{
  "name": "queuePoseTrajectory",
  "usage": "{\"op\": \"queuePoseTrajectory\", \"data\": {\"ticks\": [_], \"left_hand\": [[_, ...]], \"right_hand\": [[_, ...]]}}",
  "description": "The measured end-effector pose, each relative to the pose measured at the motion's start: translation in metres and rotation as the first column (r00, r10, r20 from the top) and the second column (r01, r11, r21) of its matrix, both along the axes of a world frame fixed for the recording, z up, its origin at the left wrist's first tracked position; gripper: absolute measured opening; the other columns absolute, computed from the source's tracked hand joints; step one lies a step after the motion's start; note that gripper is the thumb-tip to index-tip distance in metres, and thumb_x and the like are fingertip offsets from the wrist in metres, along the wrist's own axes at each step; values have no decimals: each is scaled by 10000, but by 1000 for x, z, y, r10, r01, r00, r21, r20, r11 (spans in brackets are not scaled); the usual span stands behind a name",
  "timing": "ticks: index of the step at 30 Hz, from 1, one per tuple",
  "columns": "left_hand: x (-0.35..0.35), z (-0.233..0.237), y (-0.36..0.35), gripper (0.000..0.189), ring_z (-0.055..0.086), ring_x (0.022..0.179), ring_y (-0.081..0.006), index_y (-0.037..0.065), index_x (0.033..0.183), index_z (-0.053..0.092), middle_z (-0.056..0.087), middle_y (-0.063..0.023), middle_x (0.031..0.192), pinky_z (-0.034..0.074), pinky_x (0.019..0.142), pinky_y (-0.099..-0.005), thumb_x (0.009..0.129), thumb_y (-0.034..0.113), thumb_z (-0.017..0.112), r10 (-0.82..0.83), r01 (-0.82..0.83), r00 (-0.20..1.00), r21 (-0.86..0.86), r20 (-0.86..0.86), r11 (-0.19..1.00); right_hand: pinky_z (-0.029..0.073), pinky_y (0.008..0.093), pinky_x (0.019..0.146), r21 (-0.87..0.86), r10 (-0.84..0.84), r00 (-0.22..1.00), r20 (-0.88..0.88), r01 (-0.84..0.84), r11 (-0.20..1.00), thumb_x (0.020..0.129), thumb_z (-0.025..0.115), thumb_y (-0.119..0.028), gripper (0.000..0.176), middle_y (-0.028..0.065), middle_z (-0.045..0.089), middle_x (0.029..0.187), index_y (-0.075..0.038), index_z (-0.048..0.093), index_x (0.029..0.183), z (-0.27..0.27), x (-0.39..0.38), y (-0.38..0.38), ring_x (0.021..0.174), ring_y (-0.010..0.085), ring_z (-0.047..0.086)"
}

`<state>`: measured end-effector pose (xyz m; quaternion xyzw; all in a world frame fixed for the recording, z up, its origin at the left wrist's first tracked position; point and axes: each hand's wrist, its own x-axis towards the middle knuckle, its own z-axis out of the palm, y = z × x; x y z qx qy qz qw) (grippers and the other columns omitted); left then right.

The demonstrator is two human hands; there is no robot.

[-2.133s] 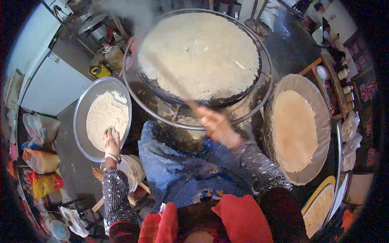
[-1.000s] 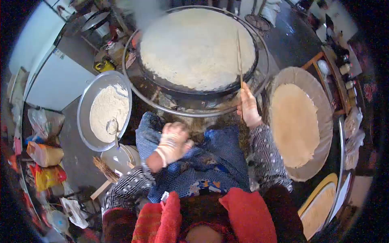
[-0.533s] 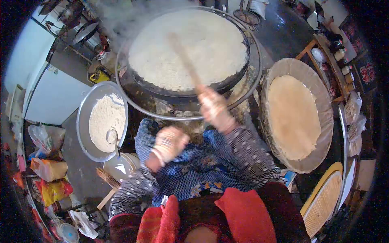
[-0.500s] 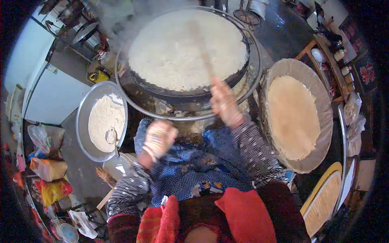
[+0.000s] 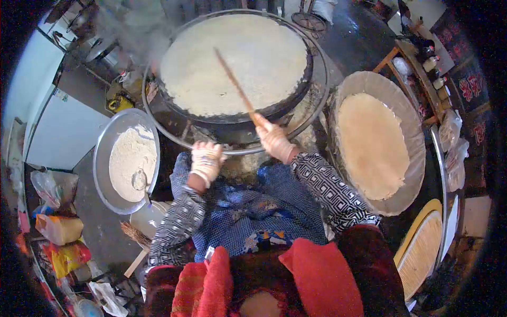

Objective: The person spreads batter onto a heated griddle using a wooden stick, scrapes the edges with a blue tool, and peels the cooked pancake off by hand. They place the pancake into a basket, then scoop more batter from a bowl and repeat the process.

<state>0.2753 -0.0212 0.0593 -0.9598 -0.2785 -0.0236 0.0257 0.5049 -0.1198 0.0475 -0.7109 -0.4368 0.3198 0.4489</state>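
My gloved right hand is closed round the lower end of a long wooden stick, whose far end lies over a large round griddle. A pale sheet of batter covers the griddle's surface. My left hand, gloved too, has its fingers wrapped over the near edge of the metal ring that runs round the griddle. To the right, a wide lined basket holds thin, round, tan sheets. A metal basin at the left contains pale batter or flour and a ladle.
Near my left sleeve lie a small brush and a pale dish or lid. Plastic bags stand at the far left. A round slatted board is at the lower right, below a wooden shelf. Steam rises at the upper left.
My left hand has moved up onto the metal ring. The stick in my right hand has swung left across the griddle, and that hand has shifted slightly left. The view has shifted a little.
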Motion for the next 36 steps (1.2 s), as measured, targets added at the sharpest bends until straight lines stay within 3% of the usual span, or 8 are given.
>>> {"op": "queuePoseTrajectory", "data": {"ticks": [4, 7, 9, 13, 15, 19, 27, 36], "left_hand": [[62, -1, -63, 464, 496, 1117, -329, 98, 1115, 586, 567, -146, 1132, 313, 1020, -494, 784, 421, 617, 16, -16, 1000, -51, 12, 999], [52, 2, -84, 610, 381, 1275, -369, 29, 1258, 512, 482, -214, 1292, 218, 1107, -506, 775, 384, 631, -174, 178, 983, -75, 48, 981], [31, 26, -73, 568, 383, 1283, -347, 36, 1228, 497, 474, -192, 1296, 232, 1097, -515, 771, 337, 647, -223, 268, 927, -114, 300, 957], [-12, 72, 7, 580, 378, 1290, -326, 49, 1261, 497, 476, -156, 1322, 239, 1084, -515, 780, 341, 636, 127, -146, 987, -237, -93, 961], [-54, 18, 54, 534, 365, 1300, -321, 47, 1247, 517, 500, -150, 1303, 212, 1094, -521, 817, 357, 581, 87, -136, 973, 226, 214, 965], [-43, 10, 81, 443, 491, 1160, -321, 80, 1061, 626, 604, -150, 1091, 214, 1101, -490, 830, 449, 543, 40, -34, 945, 26, -324, 999], [40, -33, -26, 385, 575, 994, -277, 159, 977, 644, 631, -87, 959, 373, 943, -463, 773, 484, 611, 171, -170, 984, 26, -49, 985], [14, 64, -23, 377, 544, 969, -347, 52, 1011, 571, 582, -139, 991, 432, 875, -458, 713, 252, 686, 15, 21, 976, -161, 219, 987]], "right_hand": [[468, 263, 861, -58, 73, 997, 28, -71, 996, 956, 511, -120, 407, 112, 613, 1174, -18, 467, 1348, 6, -39, -1, 1015, 178, 585], [441, 207, 599, 167, 137, 670, -729, -19, 986, 960, 545, -173, 395, 2, 615, 1057, -34, 507, 1327, 1, -47, -13, 701, 77, 524], [402, 201, 505, 166, 91, 934, -346, -35, 986, 958, 546, -217, 403, -32, 601, 911, -55, 508, 1325, 49, -14, -41, 611, 52, 482], [391, 226, 493, 56, -214, 962, -167, 226, 972, 963, 523, -278, 397, -34, 557, 787, -101, 521, 1318, 34, 60, -48, 582, 80, 478], [471, 269, 650, -200, -322, 924, -206, 282, 938, 966, 515, -290, 400, 35, 635, 923, -94, 526, 1315, 48, 72, -44, 723, 155, 573], [462, 213, 598, 368, -204, 951, 234, 107, 924, 958, 537, -175, 377, -7, 616, 885, -60, 526, 1317, -35, 50, -16, 690, 83, 526], [418, 171, 851, -63, 80, 904, -419, -117, 991, 924, 551, -44, 404, 6, 612, 1129, -29, 513, 1326, 8, -78, 19, 1002, 85, 509], [383, 238, 408, 29, -22, 861, -508, 43, 999, 962, 537, -224, 405, -17, 539, 690, -153, 498, 1359, 96, -33, -8, 453, 80, 442]]}}
